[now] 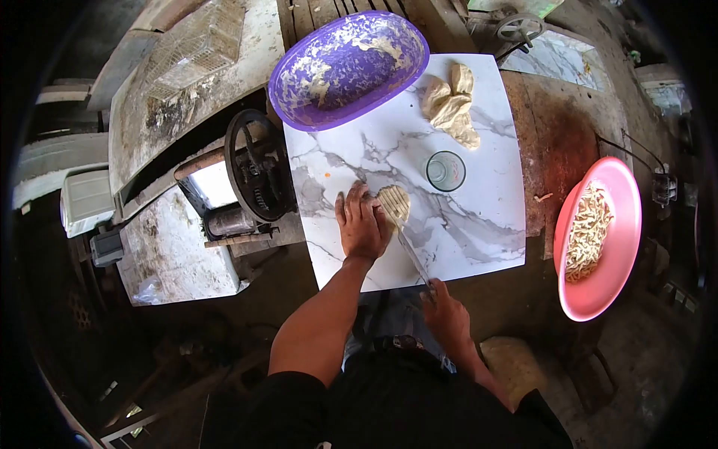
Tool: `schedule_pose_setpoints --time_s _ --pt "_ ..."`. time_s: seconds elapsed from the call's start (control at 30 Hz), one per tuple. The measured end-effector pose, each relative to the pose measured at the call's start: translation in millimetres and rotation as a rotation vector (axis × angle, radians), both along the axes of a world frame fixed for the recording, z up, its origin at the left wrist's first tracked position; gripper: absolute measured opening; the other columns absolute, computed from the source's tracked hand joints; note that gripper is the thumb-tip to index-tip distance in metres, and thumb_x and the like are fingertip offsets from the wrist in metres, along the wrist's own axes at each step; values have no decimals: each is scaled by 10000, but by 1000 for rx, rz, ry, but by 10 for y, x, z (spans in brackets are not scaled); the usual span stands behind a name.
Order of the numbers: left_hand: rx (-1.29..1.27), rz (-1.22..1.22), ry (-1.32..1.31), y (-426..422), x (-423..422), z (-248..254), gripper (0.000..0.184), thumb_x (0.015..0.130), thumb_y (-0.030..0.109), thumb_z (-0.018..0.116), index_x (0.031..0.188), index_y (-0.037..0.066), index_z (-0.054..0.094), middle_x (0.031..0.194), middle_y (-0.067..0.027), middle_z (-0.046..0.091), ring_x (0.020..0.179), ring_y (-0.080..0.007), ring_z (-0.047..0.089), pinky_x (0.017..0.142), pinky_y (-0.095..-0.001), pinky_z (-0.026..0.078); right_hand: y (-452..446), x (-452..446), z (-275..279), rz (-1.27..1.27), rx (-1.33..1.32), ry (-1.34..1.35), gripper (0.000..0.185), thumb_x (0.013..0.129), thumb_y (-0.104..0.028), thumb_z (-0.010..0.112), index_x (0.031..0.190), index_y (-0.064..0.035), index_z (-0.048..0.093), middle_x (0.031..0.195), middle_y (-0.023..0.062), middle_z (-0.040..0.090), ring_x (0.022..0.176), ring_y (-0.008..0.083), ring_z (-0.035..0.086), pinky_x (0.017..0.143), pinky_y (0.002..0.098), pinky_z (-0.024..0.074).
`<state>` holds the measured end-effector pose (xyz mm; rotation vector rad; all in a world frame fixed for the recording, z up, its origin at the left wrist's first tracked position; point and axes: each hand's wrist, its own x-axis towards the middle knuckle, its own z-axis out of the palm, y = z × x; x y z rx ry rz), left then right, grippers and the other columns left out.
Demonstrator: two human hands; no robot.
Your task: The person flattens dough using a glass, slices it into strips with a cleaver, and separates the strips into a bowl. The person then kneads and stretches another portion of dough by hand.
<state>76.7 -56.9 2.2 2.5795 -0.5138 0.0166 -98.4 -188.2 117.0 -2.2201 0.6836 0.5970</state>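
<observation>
On the marbled white tabletop lies a flattened piece of dough with several parallel cut lines across it. My left hand rests flat at the dough's left edge, fingers stretched out and pointing away from me; part of the dough may be under it. My right hand, at the table's near edge, is closed around the handle of a knife. The blade slants up and left, its tip end at the dough's lower right. Behind and to the right stands a drinking glass. Farther back sits a lumpy heap of dough.
A purple basin smeared with dough stands at the back left of the table. Beside the table's left edge is a machine with a black handwheel. At right, a pink basin holds many cut dough strips.
</observation>
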Motion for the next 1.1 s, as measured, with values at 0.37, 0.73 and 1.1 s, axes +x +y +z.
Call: schedule_pose_setpoints --time_s 0.37,0.73,1.1 --pt "-28 -19 -22 21 17 -1 247 891 113 485 1114 10 461 1353 -150 429 1357 -316 346 1145 -535 193 45 17 116 -15 7 -230 326 917 -231 603 1206 -98 532 905 184 691 808 386 667 645 467 530" --pt "74 39 96 -41 3 104 510 807 240 655 1198 15 416 1401 -103 361 1415 -266 241 1186 -484 125 171 699 -161 38 58 -145 385 927 -287 559 1253 -93 494 891 199 683 809 407 655 699 509 508" --pt "140 11 95 -41 1 79 680 732 254 715 1239 -58 386 1425 -134 329 1405 -299 241 1185 -491 128 178 833 -195 55 64 -87 368 908 -248 562 1226 -93 459 771 210 665 712 427 648 629 548 492"
